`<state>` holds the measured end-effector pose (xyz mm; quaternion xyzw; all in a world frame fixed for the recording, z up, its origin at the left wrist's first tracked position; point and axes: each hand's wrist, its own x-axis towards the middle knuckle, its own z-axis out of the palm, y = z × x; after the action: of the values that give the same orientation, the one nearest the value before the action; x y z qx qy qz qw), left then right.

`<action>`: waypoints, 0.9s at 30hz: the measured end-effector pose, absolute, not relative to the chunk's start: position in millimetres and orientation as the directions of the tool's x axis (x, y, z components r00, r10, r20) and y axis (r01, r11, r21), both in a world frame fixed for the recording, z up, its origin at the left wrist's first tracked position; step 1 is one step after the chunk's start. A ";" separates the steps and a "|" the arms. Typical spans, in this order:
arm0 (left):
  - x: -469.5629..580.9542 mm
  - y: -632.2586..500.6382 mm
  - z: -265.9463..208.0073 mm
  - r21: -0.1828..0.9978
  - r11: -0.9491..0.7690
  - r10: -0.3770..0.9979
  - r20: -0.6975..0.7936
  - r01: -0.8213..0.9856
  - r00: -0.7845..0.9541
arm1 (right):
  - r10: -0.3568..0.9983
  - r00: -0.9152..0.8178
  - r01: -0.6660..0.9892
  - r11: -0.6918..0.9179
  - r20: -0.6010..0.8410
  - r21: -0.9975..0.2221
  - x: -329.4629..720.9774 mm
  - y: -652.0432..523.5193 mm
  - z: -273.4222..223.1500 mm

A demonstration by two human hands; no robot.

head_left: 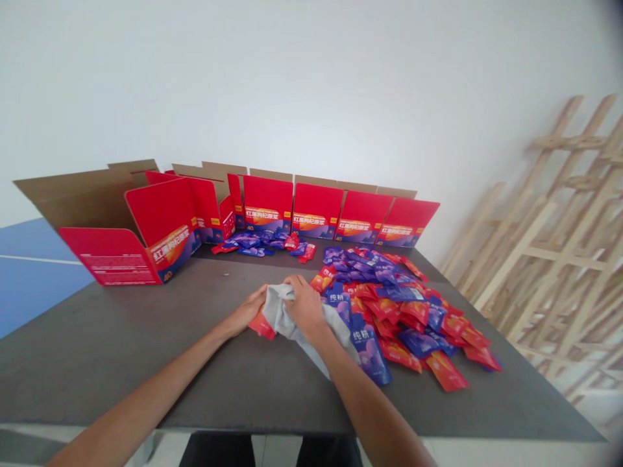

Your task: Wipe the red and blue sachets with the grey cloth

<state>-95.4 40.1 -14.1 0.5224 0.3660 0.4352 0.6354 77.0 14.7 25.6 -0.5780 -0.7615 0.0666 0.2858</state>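
Observation:
Above the dark tabletop, my left hand (249, 312) grips a red pouch (263, 325) by its side. A grey cloth (280, 312) covers much of that pouch. My right hand (305, 305) is closed on the cloth and presses it against the pouch; the rest of the cloth trails under my right wrist. Just right of the cloth lies a heap of red pouches (389, 310) and purple pouches (370, 353), some overlapping the others. The pouch's upper part is hidden by the cloth and my fingers.
Open red cartons (265, 201) stand in a row along the table's back. Another open carton (107, 256) is at the left. A smaller group of purple and red pouches (250, 241) lies before the cartons. Wooden frames (549, 259) lean against the wall at right.

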 end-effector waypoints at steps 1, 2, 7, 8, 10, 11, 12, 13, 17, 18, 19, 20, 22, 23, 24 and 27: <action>-95.5 41.6 -14.4 0.984 0.053 0.943 0.007 -0.170 0.332 | 0.909 -0.225 0.830 0.367 0.351 -0.420 75.6 13.5 25.1; -96.2 44.0 -15.0 0.985 0.030 0.953 0.022 -0.168 0.301 | 0.894 -0.295 0.814 0.420 0.337 -0.402 73.2 11.5 24.5; -104.5 60.7 -17.5 0.975 0.065 0.996 -0.051 -0.212 0.069 | 0.812 -0.513 0.742 0.583 0.280 -0.331 58.6 -0.2 22.7; -106.4 62.6 -16.6 0.965 0.098 0.994 -0.085 -0.244 0.064 | 0.814 -0.500 0.741 0.579 0.297 -0.339 57.4 -1.5 23.1; -109.3 63.2 -13.4 0.940 0.155 0.986 -0.128 -0.303 0.108 | 0.832 -0.427 0.748 0.545 0.353 -0.379 57.2 -2.3 24.0; -109.9 61.6 -11.3 0.930 0.174 0.982 -0.138 -0.325 0.130 | 0.840 -0.385 0.749 0.526 0.382 -0.403 57.9 -2.1 24.4; -109.8 58.9 -9.2 0.920 0.187 0.979 -0.146 -0.343 0.144 | 0.843 -0.350 0.746 0.515 0.408 -0.423 58.8 -1.6 24.6; -108.9 55.2 -7.1 0.912 0.209 0.974 -0.159 -0.354 0.164 | 0.842 -0.328 0.741 0.510 0.428 -0.436 59.6 -1.1 24.5; -98.8 35.6 -1.3 0.876 0.388 0.880 -0.260 -0.286 0.397 | 0.832 -0.321 0.729 0.522 0.453 -0.443 60.1 0.9 21.1; -95.6 31.1 -0.7 0.880 0.403 0.853 -0.260 -0.253 0.453 | 0.836 -0.306 0.735 0.512 0.455 -0.445 59.9 1.5 20.1; -92.5 27.3 -0.3 0.891 0.395 0.835 -0.247 -0.223 0.492 | 0.843 -0.277 0.745 0.492 0.461 -0.451 59.9 2.3 19.2; -89.7 24.4 -0.3 0.908 0.367 0.830 -0.221 -0.202 0.513 | 0.850 -0.239 0.754 0.467 0.469 -0.461 60.3 3.4 18.7; -85.9 21.4 -1.0 0.944 0.284 0.837 -0.160 -0.166 0.523 | 0.862 -0.152 0.769 0.411 0.483 -0.490 62.6 6.5 18.6; -84.9 21.2 -1.7 0.961 0.240 0.842 -0.136 -0.137 0.523 | 0.867 -0.114 0.772 0.384 0.485 -0.506 64.3 8.2 18.9; -84.6 21.8 -2.6 0.976 0.191 0.849 -0.113 -0.101 0.516 | 0.872 -0.082 0.773 0.362 0.483 -0.521 66.1 10.0 19.2; -86.0 26.5 -6.0 0.999 0.035 0.891 -0.047 0.034 0.452 | 0.883 -0.060 0.772 0.336 0.465 -0.540 69.2 12.8 19.5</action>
<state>-86.0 26.5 -6.0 0.5983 0.3866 0.3528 0.6068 69.2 12.8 19.5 -0.5714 -0.7242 0.0737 0.3790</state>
